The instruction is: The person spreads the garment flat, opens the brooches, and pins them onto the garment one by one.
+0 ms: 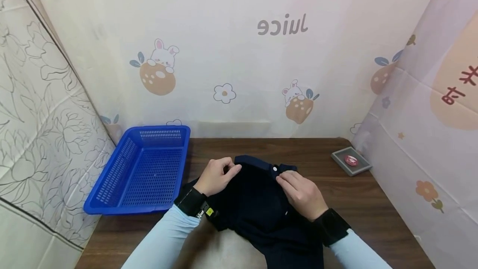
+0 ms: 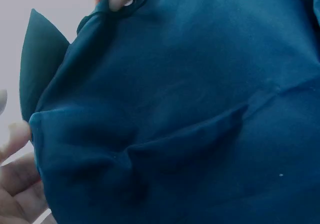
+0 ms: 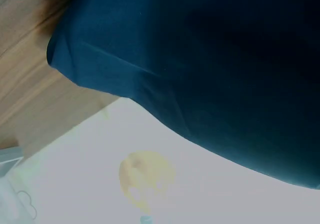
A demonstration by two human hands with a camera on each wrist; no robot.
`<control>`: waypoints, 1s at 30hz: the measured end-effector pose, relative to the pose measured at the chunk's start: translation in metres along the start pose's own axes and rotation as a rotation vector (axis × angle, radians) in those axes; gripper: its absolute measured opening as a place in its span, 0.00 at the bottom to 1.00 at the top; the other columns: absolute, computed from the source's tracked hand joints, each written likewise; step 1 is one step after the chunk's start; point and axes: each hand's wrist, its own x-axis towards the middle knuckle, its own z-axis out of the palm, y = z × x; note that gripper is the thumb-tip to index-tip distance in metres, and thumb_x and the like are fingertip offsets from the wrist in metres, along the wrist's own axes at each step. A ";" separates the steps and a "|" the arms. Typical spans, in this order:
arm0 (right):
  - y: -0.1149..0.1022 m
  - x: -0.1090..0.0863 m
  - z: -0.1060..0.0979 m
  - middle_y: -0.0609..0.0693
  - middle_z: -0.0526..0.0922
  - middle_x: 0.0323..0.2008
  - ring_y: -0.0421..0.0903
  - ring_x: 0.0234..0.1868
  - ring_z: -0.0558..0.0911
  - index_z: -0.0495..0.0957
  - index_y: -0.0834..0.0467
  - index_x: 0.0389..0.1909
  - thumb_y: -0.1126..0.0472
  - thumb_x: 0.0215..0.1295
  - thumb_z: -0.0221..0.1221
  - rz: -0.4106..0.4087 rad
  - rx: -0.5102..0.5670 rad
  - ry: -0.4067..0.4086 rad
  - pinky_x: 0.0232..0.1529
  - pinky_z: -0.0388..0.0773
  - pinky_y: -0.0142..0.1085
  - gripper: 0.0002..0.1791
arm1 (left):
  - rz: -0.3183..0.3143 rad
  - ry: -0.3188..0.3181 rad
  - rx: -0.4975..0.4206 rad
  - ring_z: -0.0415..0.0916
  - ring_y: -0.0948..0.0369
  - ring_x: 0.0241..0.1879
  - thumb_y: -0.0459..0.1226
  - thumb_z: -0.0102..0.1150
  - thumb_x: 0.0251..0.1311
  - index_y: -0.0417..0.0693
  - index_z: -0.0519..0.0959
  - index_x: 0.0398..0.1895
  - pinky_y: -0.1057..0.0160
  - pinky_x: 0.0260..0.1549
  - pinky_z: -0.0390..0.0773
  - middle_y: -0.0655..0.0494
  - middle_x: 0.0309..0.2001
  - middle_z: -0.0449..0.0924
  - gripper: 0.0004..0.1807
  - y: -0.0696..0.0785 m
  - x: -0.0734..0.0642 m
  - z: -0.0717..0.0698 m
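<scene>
A dark navy collared shirt [image 1: 257, 202] with small white buttons hangs between both hands, its lower part draped toward the front of the table. My left hand [image 1: 217, 176] pinches the shirt's edge at the left, near the end of the collar [image 1: 254, 161]. In the left wrist view, its fingers [image 2: 17, 139] show at a corner of the cloth. On the other side my right hand [image 1: 303, 194] pinches the shirt beside a white button [image 1: 275, 169] just below the collar. Dark cloth [image 3: 200, 74] fills most of the right wrist view and hides the right fingers.
To the left stands a blue plastic basket [image 1: 185, 152] with perforated walls. At the back right of the brown wooden table [image 1: 354, 202] lies a small grey square tray [image 1: 337, 159] holding a red round item [image 1: 351, 160]. Patterned curtains [image 1: 228, 61] enclose the back and sides.
</scene>
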 end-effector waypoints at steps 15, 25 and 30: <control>-0.042 -0.020 0.015 0.47 0.82 0.36 0.41 0.36 0.80 0.85 0.57 0.36 0.64 0.74 0.44 -0.072 0.139 -0.123 0.36 0.79 0.32 0.19 | -0.201 -0.114 0.199 0.49 0.69 0.10 0.46 0.51 0.70 0.54 0.57 0.08 0.70 0.15 0.54 0.69 0.10 0.49 0.30 -0.027 -0.034 0.012; -0.055 -0.030 0.023 0.42 0.81 0.35 0.36 0.35 0.79 0.85 0.53 0.34 0.62 0.72 0.45 -0.061 0.243 -0.300 0.39 0.78 0.29 0.18 | -0.373 -0.037 0.306 0.59 0.65 0.12 0.46 0.58 0.65 0.53 0.65 0.13 0.67 0.14 0.59 0.63 0.11 0.58 0.23 -0.037 -0.044 0.021; -0.060 -0.033 0.023 0.40 0.80 0.30 0.34 0.31 0.77 0.85 0.50 0.30 0.61 0.60 0.63 -0.092 0.291 -0.361 0.35 0.77 0.27 0.03 | -0.396 -0.045 0.266 0.64 0.65 0.16 0.46 0.59 0.64 0.55 0.72 0.22 0.66 0.18 0.65 0.63 0.17 0.67 0.14 -0.038 -0.045 0.026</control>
